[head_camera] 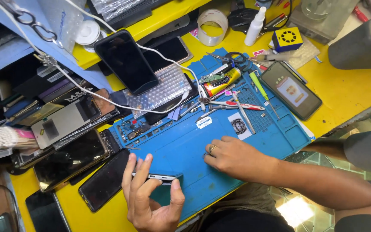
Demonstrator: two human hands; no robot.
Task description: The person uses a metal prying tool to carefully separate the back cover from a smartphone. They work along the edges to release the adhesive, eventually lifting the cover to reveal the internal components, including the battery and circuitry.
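Nearest the camera, a slim phone (159, 177) is held on edge by the left hand (151, 199), pinched between thumb and curled fingers above the near left part of the blue work mat (185, 150). To its right, the right hand (237, 157) is laid flat on the mat, fingers closed loosely and nothing gripped. Tweezers (232, 104) and a glue tube (222, 81) lie farther off; dark phones (69, 159) are stacked at the left.

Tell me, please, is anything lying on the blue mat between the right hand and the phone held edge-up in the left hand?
Nothing visible: the right hand rests on bare blue mat, and the stretch to the phone in the left hand shows no tools.
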